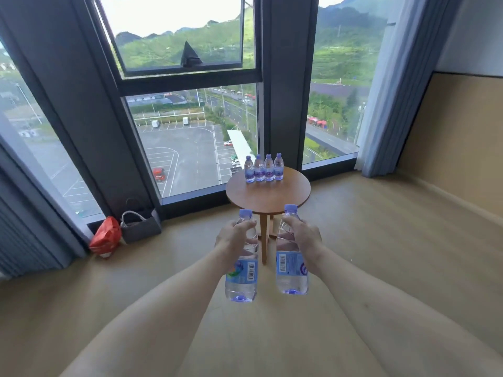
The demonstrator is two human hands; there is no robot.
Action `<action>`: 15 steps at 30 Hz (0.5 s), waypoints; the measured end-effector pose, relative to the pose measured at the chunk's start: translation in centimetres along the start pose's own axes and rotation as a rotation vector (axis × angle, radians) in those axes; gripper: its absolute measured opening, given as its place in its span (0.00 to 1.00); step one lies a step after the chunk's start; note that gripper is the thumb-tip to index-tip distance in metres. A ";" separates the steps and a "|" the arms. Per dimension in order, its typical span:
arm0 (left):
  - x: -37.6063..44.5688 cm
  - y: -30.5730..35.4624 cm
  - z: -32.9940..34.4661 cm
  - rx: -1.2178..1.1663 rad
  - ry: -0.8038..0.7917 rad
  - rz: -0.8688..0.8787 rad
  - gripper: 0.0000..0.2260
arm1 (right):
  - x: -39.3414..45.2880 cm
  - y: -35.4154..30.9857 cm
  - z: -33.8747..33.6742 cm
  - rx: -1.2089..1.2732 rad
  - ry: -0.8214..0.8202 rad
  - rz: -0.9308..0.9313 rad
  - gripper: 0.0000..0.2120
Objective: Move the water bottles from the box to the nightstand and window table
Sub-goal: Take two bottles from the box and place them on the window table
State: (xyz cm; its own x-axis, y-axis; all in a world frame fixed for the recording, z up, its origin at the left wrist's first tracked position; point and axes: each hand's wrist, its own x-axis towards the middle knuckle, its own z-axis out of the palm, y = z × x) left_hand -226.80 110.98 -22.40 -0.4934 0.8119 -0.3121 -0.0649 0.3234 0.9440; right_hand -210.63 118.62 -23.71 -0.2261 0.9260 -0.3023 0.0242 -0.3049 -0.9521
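Note:
My left hand [233, 235] grips a clear water bottle [242, 276] with a blue cap and blue label near its shoulder. My right hand [299, 234] grips a second, matching water bottle [291, 270] the same way. Both bottles hang upright in the air in front of the small round wooden window table [268, 197]. Several more water bottles [264, 168] stand in a row at the table's far edge, by the glass. The box and the nightstand are out of view.
A tall window with dark frames [190, 80] fills the wall behind the table. A red bag [105, 236] and a grey tote bag [140, 227] sit on the floor at the left. Curtains [397, 91] hang at the right; the wooden floor [381, 227] spreads around the table.

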 end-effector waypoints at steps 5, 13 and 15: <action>10.1 3.5 1.4 0.047 0.058 0.022 0.12 | 9.8 -3.4 1.6 -0.031 -0.019 0.009 0.20; 24.6 6.0 2.2 0.072 0.071 -0.004 0.10 | 22.9 -5.6 4.5 -0.065 0.053 0.040 0.12; 28.6 6.3 2.4 0.094 0.056 0.013 0.10 | 26.4 -5.7 5.3 -0.104 0.071 0.033 0.11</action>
State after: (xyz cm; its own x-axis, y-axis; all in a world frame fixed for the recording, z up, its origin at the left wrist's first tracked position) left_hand -239.23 137.47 -25.62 -0.5415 0.7887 -0.2913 0.0218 0.3595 0.9329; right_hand -221.91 143.64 -26.00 -0.1541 0.9304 -0.3327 0.1321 -0.3143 -0.9401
